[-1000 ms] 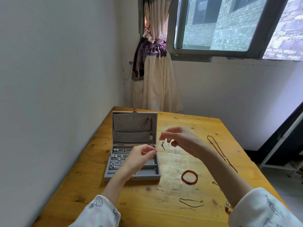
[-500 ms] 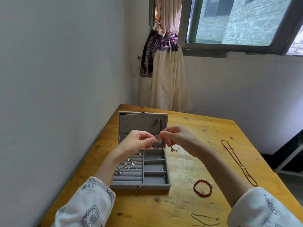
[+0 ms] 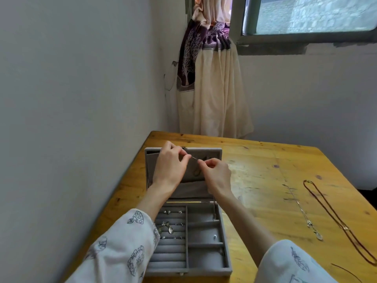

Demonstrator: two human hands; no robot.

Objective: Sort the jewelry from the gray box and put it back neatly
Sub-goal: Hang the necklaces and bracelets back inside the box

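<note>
The gray box lies open on the wooden table, its lid upright at the back. Rings and earrings sit in the padded rows of its left half. A thin silver necklace is stretched between my hands in front of the lid. My left hand pinches one end near the lid's top. My right hand pinches the other end, and the chain with its pendant hangs down beside it against the lid. One small piece lies in a right compartment.
A silver chain necklace and a long dark red cord necklace lie on the table to the right. Another thin cord shows at the lower right edge. A wall runs close along the table's left side; a curtain hangs behind.
Both hands have moved forward with the silver necklace, from above the box's tray to the upright lid. The camera has come closer and turned left; the red bead bracelet is out of view.
</note>
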